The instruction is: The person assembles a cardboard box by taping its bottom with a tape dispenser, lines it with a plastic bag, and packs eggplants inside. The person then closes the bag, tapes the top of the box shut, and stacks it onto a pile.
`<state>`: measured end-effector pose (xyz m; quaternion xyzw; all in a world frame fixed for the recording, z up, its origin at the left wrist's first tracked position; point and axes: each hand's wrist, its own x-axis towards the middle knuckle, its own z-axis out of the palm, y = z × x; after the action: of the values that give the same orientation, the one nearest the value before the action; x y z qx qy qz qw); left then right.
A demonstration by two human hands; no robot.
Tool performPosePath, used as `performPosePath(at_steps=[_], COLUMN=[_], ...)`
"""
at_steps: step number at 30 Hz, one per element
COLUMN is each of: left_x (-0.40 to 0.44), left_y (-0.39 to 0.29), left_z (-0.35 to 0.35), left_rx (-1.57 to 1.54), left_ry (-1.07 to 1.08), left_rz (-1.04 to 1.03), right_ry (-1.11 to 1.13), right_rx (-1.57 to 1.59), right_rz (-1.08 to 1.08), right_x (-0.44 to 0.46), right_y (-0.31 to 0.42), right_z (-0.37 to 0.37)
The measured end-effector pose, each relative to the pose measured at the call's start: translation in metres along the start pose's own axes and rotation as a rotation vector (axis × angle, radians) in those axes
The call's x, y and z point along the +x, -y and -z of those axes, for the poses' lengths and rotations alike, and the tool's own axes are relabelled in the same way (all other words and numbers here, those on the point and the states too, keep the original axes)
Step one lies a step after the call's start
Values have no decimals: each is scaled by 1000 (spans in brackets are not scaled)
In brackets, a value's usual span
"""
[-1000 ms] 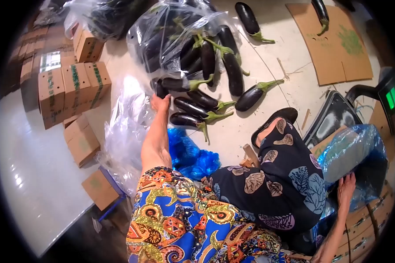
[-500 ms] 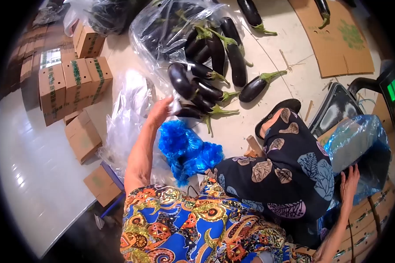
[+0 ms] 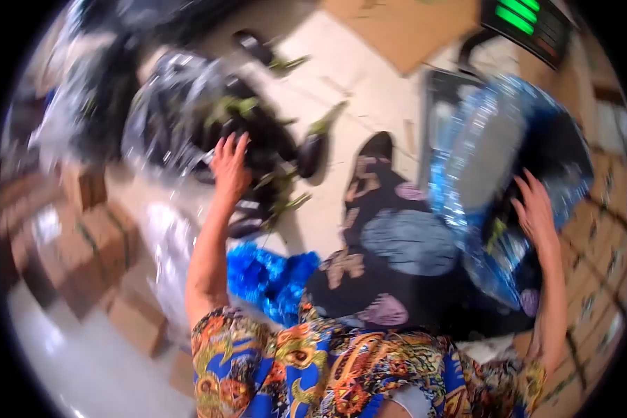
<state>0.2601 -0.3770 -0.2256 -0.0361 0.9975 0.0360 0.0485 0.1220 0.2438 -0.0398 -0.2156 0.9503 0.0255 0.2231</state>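
Observation:
My left hand (image 3: 230, 167) is at the near edge of the eggplant pile, beside a clear plastic bag (image 3: 161, 125) of eggplants. Its fingers are apart and nothing shows in its grip. A single eggplant (image 3: 312, 155) with a green stem lies right of the pile, and another (image 3: 254, 47) lies farther back. On the right, my right hand (image 3: 534, 205) has its fingers spread over the opening of a blue-tinted plastic bag (image 3: 484, 143). A green stem (image 3: 496, 233) shows inside that bag. The picture is blurred by motion.
Crumpled blue plastic (image 3: 268, 279) lies near my left forearm. Cardboard boxes (image 3: 94, 244) stand at left, with more stacked boxes (image 3: 599, 244) at right. A flat cardboard sheet (image 3: 404, 28) lies at the back, near a display with green lights (image 3: 519, 15). My bent leg is in the middle.
The view has turned to the right. My left hand no longer holds the white crumpled thing and now reaches to the pile with fingers apart. My right hand has moved over the blue-tinted bag's opening.

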Motion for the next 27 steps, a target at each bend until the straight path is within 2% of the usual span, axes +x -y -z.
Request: performPosePath(at_steps=[1,2,3,4,5,7,9,10,11,12,13,15,17,18,20,21,22,23,24,25,27], left_x=[10,14,34,28,30,41,64,78,93,110,119,140,159,166,178,188,196,204,204,210,210], left_y=[8,16,-12,-8,2,-5,-29,-52,-83,-109,-149,-216,-280,-320,-384,-409,-430,-450,-469,-480,-499], left_z=[-19,-34,10,8,1,20,52,84,118,149,183,235,269,277,279,268,252,242,240,221,199], left_rx=[72,62,36,89,144,-21,-244,-593,-831,-880,-1009,-1029,-1104,-1188,-1131,-1137,-1024,-768,-483,-423,-135], left_ry=[59,86,431,169,140,339,270,193,225,285,229,216,298,336,404,548,540,498,441,395,463], left_rz=[-159,-220,-106,-313,-401,-195,-55,-69,45,178,109,-70,-220,-437,-608,-677,-782,-929,-984,-1090,-965], right_ry=[-4,-52,-106,-52,-5,-54,-59,-60,-62,-67,-39,11,-125,-223,-345,-369,-392,-411,-427,-298,-35], right_rx=[13,2,-9,-37,-49,-26,-1,21,29,55,58,68,23,-33,-131,-174,-219,-239,-259,-268,-288], right_rz=[4,29,64,21,-9,17,1,3,6,12,-1,-27,20,55,95,107,119,64,10,-20,-73], right_x=[0,-5,-8,-6,-5,-12,-11,-10,-8,-6,-5,-4,-6,-8,-13,-15,-17,-18,-17,-13,-5], right_y=[-5,-8,-10,-10,-11,-17,-20,-27,-28,-28,-29,-32,-35,-40,-45,-47,-48,-48,-44,-38,-28], right_z=[0,1,2,4,4,-2,-10,-13,-15,-16,-16,-12,-19,-33,-47,-50,-53,-54,-53,-47,-34])
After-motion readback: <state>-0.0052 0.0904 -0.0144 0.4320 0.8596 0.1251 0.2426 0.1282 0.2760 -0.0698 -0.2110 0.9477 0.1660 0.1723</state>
